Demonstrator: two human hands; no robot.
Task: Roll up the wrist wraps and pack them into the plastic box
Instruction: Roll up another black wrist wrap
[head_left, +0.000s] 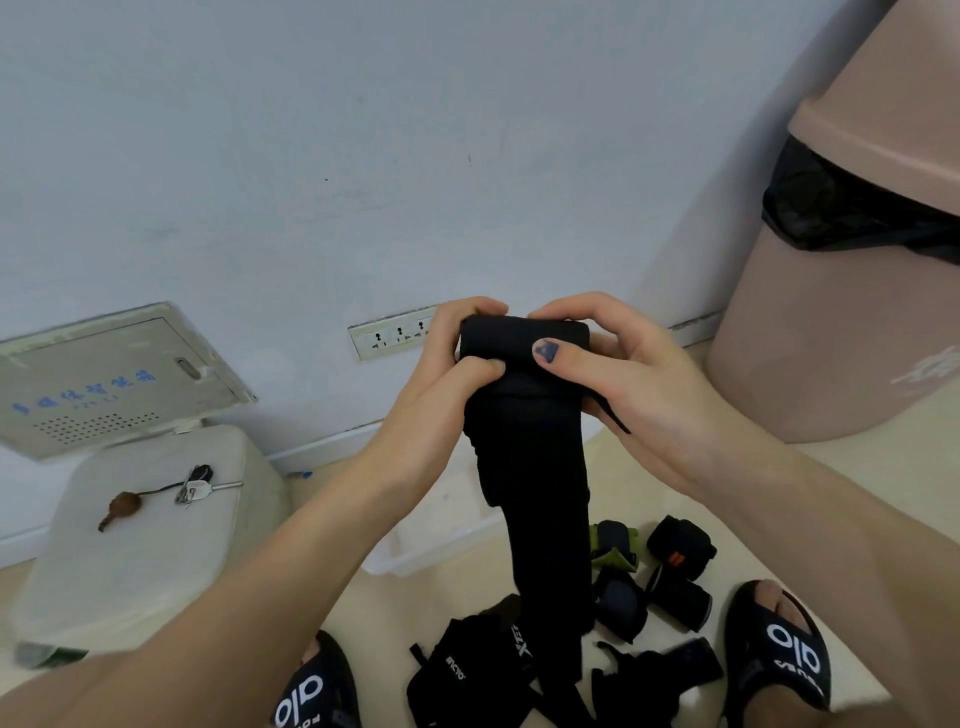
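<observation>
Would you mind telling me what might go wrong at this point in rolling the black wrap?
1. Both hands, left and right, pinch only the started roll; a slip would probably let it unwind.
2. The long tail hangs into the loose wraps on the floor and may snag there.
3. The plastic box sits behind the arms, so reaching it one-handed could loosen the roll.

A single wide-angle head camera looks forward and steeply down from the person's own eye line. It faces a pale wall (311, 130) and the floor (883, 483) at its foot, with both forearms close in front and sandalled feet at the bottom edge.
</observation>
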